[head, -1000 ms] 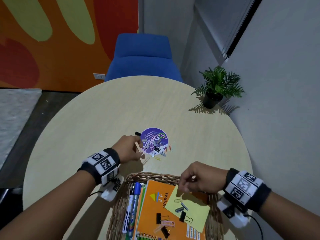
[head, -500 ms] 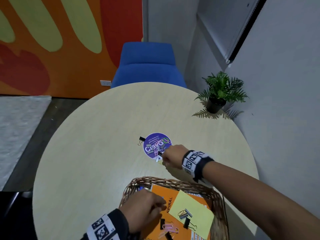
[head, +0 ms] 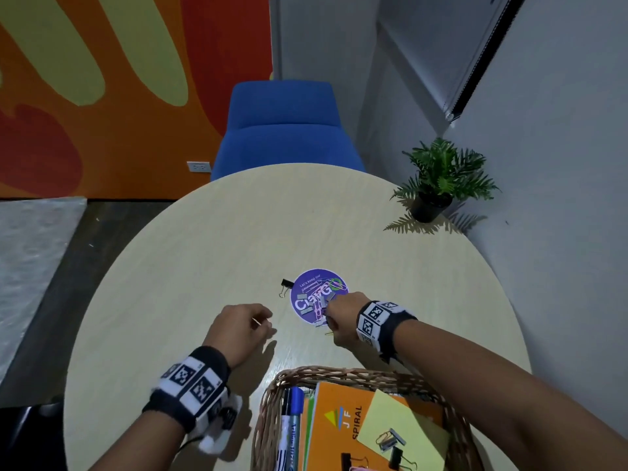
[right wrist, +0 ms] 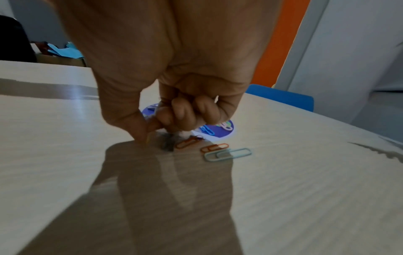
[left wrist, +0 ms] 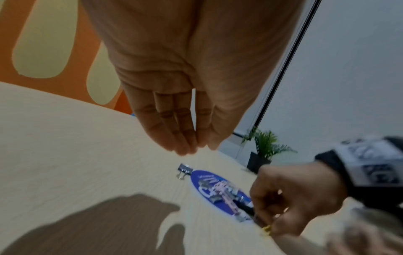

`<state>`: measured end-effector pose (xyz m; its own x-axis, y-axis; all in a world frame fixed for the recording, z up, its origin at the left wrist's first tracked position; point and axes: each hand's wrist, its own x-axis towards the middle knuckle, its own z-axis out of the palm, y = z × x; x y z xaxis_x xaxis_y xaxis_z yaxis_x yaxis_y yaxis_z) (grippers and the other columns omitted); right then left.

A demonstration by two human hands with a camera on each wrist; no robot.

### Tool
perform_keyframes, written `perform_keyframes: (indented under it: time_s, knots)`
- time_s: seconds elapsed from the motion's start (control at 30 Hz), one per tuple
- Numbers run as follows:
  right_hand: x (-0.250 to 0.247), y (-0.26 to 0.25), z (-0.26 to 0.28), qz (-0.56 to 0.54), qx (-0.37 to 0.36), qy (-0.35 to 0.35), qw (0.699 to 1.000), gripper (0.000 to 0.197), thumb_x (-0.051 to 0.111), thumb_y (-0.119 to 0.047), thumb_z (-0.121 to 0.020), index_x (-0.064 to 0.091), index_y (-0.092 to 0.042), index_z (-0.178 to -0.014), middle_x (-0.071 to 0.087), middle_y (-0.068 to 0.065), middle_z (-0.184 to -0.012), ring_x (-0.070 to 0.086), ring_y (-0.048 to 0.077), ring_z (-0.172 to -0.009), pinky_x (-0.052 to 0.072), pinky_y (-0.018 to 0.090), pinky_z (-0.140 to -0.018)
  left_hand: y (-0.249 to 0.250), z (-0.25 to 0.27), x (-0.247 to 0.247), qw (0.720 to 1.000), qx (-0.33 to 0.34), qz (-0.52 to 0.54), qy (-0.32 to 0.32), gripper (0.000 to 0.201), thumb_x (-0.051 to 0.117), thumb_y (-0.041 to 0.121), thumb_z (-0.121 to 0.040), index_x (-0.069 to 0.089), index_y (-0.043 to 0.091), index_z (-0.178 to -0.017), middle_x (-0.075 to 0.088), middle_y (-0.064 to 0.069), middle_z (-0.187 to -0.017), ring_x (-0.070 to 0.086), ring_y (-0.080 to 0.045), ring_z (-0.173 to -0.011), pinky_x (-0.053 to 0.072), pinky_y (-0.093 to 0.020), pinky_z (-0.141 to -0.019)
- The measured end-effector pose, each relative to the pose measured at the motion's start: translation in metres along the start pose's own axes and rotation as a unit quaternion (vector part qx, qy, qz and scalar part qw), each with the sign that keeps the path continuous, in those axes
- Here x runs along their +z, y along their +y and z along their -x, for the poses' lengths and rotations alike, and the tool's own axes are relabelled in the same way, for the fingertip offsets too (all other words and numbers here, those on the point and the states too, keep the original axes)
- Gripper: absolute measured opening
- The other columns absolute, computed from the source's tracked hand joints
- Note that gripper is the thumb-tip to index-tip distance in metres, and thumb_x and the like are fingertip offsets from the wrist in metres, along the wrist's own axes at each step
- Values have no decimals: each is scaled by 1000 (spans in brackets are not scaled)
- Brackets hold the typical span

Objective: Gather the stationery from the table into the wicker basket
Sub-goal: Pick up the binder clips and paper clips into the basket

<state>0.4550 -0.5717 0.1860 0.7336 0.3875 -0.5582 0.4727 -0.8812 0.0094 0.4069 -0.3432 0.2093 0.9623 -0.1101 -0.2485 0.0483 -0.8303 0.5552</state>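
Observation:
A purple round sticker [head: 307, 283] lies mid-table with several clips on it, and a black binder clip [head: 287, 285] sits at its left edge. My right hand [head: 329, 321] is at the sticker's near edge, fingers curled, thumb and forefinger pinching a yellow paper clip [left wrist: 267, 228] against the table. Two orange paper clips [right wrist: 187, 143] and a pale blue one [right wrist: 227, 154] lie beside it. My left hand [head: 268, 329] hovers left of the sticker, fingers [left wrist: 185, 138] straight and together, holding nothing. The wicker basket [head: 339, 372] stands at the near edge.
The basket holds an orange spiral notebook [head: 336, 423], a yellow sticky note [head: 414, 426] with binder clips, and markers [head: 292, 423]. A potted plant [head: 438, 185] stands at the table's far right. A blue chair [head: 285, 130] is behind the table.
My left hand has left the basket and come forward over the table, left of the sticker. My right hand has stayed at the sticker's near edge.

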Motion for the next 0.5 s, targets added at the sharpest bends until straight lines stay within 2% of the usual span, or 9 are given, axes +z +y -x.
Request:
perform_keyframes:
  time_s: [0.1,0.17,0.27,0.33,0.4,0.5]
  knots:
    - [-10,10,14,-57,6,22,998,21,62,-23,-78,46,-19,-66,46,-2,-61,50,25,-60,44,29,-58,-5,-32,15,1000,3,-21,2,28,63,28,-86,66,17,-112,68,-2,-111,64,-17,-96,47,-27,-86]
    - [-22,21,34,-134,7,48,990,15,58,-20,-81,50,-21,-69,52,-1,-64,52,24,-64,40,28,-59,-5,-54,24,999,23,-49,0,32,59,27,-88,62,16,-118,60,-5,-122,62,-20,-104,46,-29,-88]
    - [-26,29,81,-270,-17,71,960,19,61,-8,-74,56,-22,-62,54,-7,-57,50,11,-55,40,25,-56,-1,-82,34,996,33,-81,-24,42,58,22,-88,52,19,-129,48,-10,-133,57,-27,-113,48,-37,-92]
    - [-18,24,116,-304,-28,53,951,24,59,-5,-73,56,-25,-61,53,-11,-54,47,2,-51,38,15,-54,2,-95,41,994,38,-95,-34,45,56,20,-87,50,21,-131,45,-11,-133,53,-30,-115,49,-40,-93]
    - [-3,17,145,-334,-31,10,942,29,59,-4,-77,58,-31,-67,55,-15,-58,50,-1,-52,39,9,-57,5,-105,47,992,54,-112,-30,40,55,21,-86,53,23,-126,46,-11,-126,52,-31,-112,51,-41,-89]
    - [19,15,170,-358,-41,-42,932,23,59,-8,-82,72,-27,-84,63,-17,-67,58,-1,-62,45,10,-63,4,-117,52,985,66,-155,-45,33,60,25,-86,59,20,-118,50,-11,-118,51,-31,-108,51,-39,-84]
